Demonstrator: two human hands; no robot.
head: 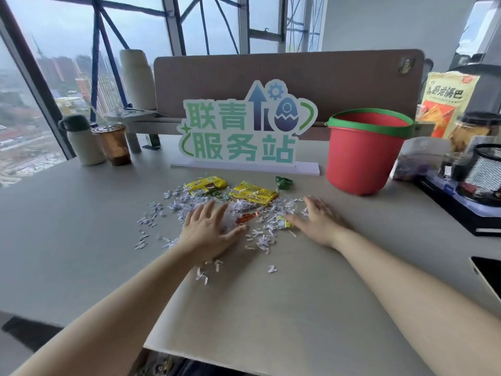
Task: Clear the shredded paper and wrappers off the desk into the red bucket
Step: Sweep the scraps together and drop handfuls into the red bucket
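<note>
From the head view, both hands lie flat with fingers spread on the tabletop (81, 240), grasping nothing. The left hand (207, 232) presses on the near-left side of the shredded paper (184, 203), its thumb beside an orange wrapper (246, 217). The right hand (318, 219) rests on the pile's right side, its fingertips touching a small yellow wrapper (284, 222). The shreds lie scattered around the middle of the tabletop, with loose bits strewn toward the near edge. Two yellow wrappers (254, 192) and a green wrapper (283, 182) lie at the pile's far side. The red bucket (366, 156) stands upright toward the far right, apart from the pile, beside a sign (241, 131) at the far edge.
</note>
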